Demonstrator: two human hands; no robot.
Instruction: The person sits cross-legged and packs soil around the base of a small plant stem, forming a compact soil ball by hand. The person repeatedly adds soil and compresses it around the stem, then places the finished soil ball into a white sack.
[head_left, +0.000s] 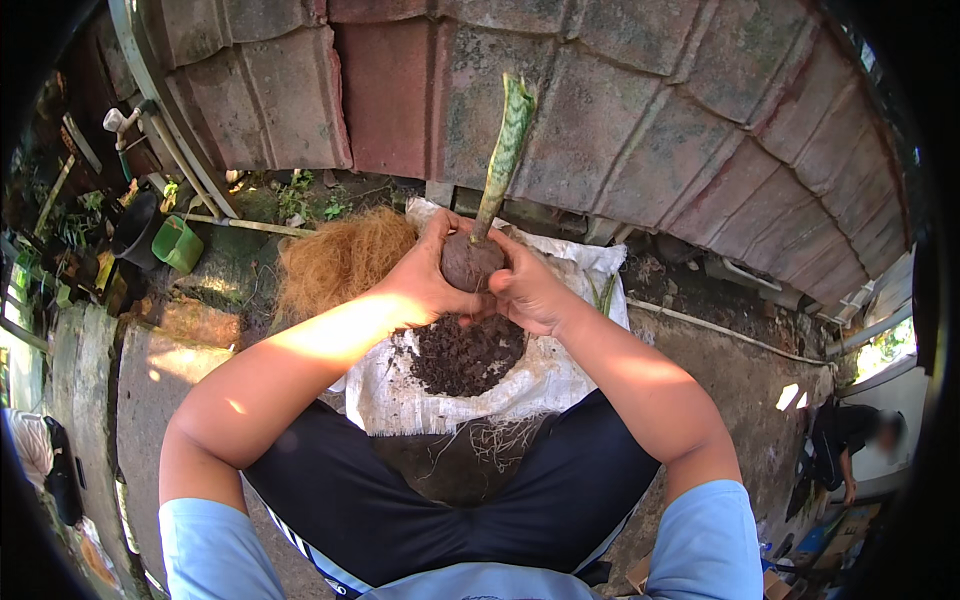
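Between my two hands is a rounded ball of dark, damp soil (471, 262). A snake plant leaf (507, 150) stands up out of its top, mottled green with its tip cut or broken. My left hand (431, 279) wraps the ball's left side, the thumb toward me. On the right side, my right hand (529, 283) presses with its thumb and fingers. Below the ball, a heap of loose dark soil (469, 360) lies on a white woven sack (390, 401). The undersides of the ball and some fingertips are hidden.
Brown coconut fibre (341, 259) is piled left of the sack. Small green leaves (602, 294) lie at its right. Roof tiles (495, 112) slope across the far side. A green pot (177, 244) and a black bucket (137, 229) stand left. Another person (844, 442) is far right.
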